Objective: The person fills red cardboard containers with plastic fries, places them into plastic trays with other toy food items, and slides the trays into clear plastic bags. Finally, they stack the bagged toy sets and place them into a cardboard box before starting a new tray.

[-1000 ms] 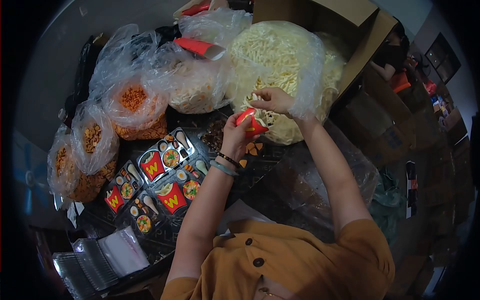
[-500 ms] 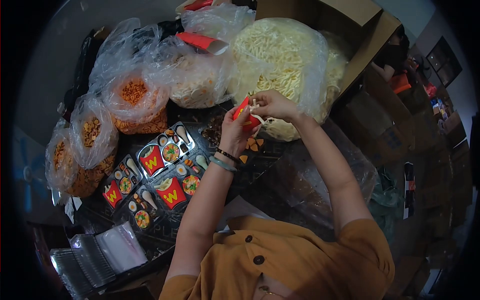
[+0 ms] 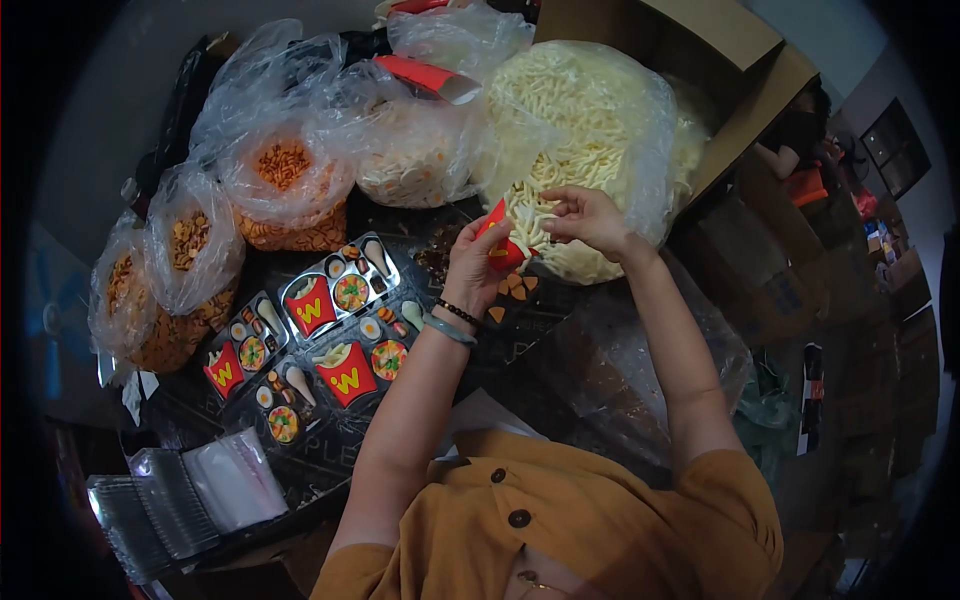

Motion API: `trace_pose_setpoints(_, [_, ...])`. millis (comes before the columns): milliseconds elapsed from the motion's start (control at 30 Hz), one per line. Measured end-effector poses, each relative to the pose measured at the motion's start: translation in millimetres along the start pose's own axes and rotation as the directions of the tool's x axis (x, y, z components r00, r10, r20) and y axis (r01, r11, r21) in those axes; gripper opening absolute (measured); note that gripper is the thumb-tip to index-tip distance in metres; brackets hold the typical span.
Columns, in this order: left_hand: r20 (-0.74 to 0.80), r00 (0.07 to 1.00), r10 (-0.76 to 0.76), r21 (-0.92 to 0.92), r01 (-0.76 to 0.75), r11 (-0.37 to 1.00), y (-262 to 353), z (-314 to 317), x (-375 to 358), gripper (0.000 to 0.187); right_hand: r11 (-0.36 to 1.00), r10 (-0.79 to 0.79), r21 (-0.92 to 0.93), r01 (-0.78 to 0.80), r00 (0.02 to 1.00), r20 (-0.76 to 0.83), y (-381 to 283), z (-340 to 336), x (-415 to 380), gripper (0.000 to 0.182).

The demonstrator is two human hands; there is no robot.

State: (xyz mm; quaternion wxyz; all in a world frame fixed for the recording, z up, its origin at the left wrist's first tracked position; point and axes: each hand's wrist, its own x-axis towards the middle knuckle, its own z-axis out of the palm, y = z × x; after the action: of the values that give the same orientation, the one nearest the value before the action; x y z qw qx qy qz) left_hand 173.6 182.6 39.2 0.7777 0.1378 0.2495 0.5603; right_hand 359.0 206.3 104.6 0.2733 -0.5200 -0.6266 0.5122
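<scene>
My left hand (image 3: 474, 262) grips a small red french fry carton (image 3: 508, 250), with pale toy fries (image 3: 524, 218) showing at its opening. To the right of the carton is my right hand (image 3: 592, 222), its thumb and fingers apart and nothing visible between them. Just behind both hands stands a large clear bag (image 3: 575, 110) full of pale toy fries. On the dark table to the left lie silver trays (image 3: 380, 262) with miniature food pieces. Filled red cartons (image 3: 345, 374) marked with a yellow W sit among them.
Clear bags of orange pieces (image 3: 290, 190) and white pieces (image 3: 405, 165) line the back left. An empty red carton (image 3: 430, 78) rests on top. Clear plastic packaging (image 3: 190, 495) lies at the front left. A cardboard box (image 3: 740, 110) stands behind right; another person (image 3: 795, 130) is beyond it.
My right hand has moved away from the carton to the right, and its fingers have spread. My left hand still holds the carton, whose fries now show more plainly. The view has shifted slightly.
</scene>
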Motion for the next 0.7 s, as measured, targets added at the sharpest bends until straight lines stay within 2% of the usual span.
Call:
trace_pose_setpoints(33, [0.004, 0.999, 0.033, 0.078, -0.033, 0.996, -2.5, -0.7, 0.0, 0.038, 1.0, 0.004, 0.001, -0.004, 1.0, -0.002, 2.7, 1.9, -0.1, 0.043])
trace_pose_setpoints(67, [0.013, 0.998, 0.066, 0.156, -0.067, 0.986, -4.9, -1.2, 0.3, 0.039, 0.998, -0.05, -0.052, 0.046, 0.996, -0.069, 5.1, 6.0, 1.4, 0.035])
trace_pose_setpoints(133, [-0.008, 0.996, 0.084, 0.204, -0.081, 0.976, -8.8, 2.3, -4.5, 0.039, 0.989, -0.11, -0.108, 0.096, 0.985, -0.133, 0.0, 18.8, 0.1, 0.028])
trace_pose_setpoints(200, [-0.03, 0.993, 0.111, 0.25, -0.1, 0.963, -10.2, 3.0, -6.6, 0.04, 0.932, -0.183, -0.341, 0.124, 0.972, -0.146, -7.9, 37.2, -9.3, 0.015])
trace_pose_setpoints(233, [-0.018, 0.992, 0.125, 0.275, -0.115, 0.954, -11.5, 1.5, -6.6, 0.039, 0.722, -0.459, -0.615, 0.316, 0.885, -0.084, -0.6, 44.4, -8.0, 0.013])
trace_pose_setpoints(267, [-0.006, 0.991, 0.136, 0.301, -0.128, 0.945, -12.7, -0.3, -7.0, 0.037, 0.723, -0.458, -0.614, 0.317, 0.885, -0.082, -2.6, 44.1, -8.1, 0.013])
trace_pose_setpoints(300, [-0.009, 0.991, 0.136, 0.301, -0.127, 0.945, -11.7, -2.9, -8.4, 0.037, 0.828, -0.298, -0.495, 0.264, 0.955, 0.011, -6.6, 42.6, -8.1, 0.015])
trace_pose_setpoints(333, [-0.016, 0.995, 0.1, 0.229, -0.094, 0.969, -8.8, -6.9, -10.0, 0.036, 0.909, -0.14, -0.376, 0.179, 0.982, 0.128, -8.8, 41.6, -8.0, 0.018])
trace_pose_setpoints(367, [-0.021, 0.998, 0.064, 0.157, -0.06, 0.986, -6.2, -10.6, -11.3, 0.035, 0.91, -0.14, -0.373, 0.18, 0.981, 0.131, -8.4, 41.0, -8.5, 0.018])
trace_pose_setpoints(400, [-0.025, 0.998, 0.065, 0.158, -0.061, 0.986, -3.4, -12.7, -12.4, 0.035, 0.948, -0.164, -0.269, 0.171, 0.985, 0.048, -9.8, 41.0, -9.7, 0.019])
trace_pose_setpoints(433, [0.027, 0.999, -0.02, 0.113, 0.017, 0.993, -0.9, -14.8, -13.4, 0.033, 0.973, -0.175, -0.161, 0.167, 0.984, -0.037, -11.6, 42.7, -10.6, 0.021])
trace_pose_setpoints(467, [0.082, 0.991, -0.102, 0.07, 0.096, 0.993, 0.7, -16.5, -15.2, 0.031, 0.872, -0.332, -0.43, 0.233, 0.928, -0.168, -14.8, 44.5, -11.2, 0.021])
trace_pose_setpoints(500, [0.078, 0.992, -0.099, 0.069, 0.094, 0.993, 2.4, -15.1, -19.1, 0.031, 0.872, -0.332, -0.429, 0.236, 0.929, -0.164, -10.9, 46.2, -8.8, 0.021])
trace_pose_setpoints(567, [0.117, 0.98, -0.159, -0.012, 0.161, 0.987, 5.5, -9.1, -26.2, 0.028, 0.966, -0.256, -0.007, 0.257, 0.959, -0.118, -0.7, 45.2, -2.3, 0.021])
trace_pose_setpoints(600, [0.113, 0.981, -0.16, -0.013, 0.163, 0.987, 4.4, -12.4, -25.9, 0.028, 0.967, -0.253, -0.005, 0.254, 0.96, -0.116, -1.3, 42.3, -4.0, 0.021])
trace_pose_setpoints(667, [0.113, 0.979, -0.169, 0.024, 0.168, 0.986, 3.1, -19.7, -21.2, 0.026, 0.996, -0.084, -0.021, 0.086, 0.995, 0.058, -5.3, 32.5, -5.7, 0.022])
trace_pose_setpoints(700, [0.111, 0.98, -0.168, 0.022, 0.167, 0.986, 3.6, -20.7, -22.0, 0.026, 0.996, -0.083, -0.021, 0.084, 0.995, 0.061, -5.1, 30.3, -4.6, 0.022])
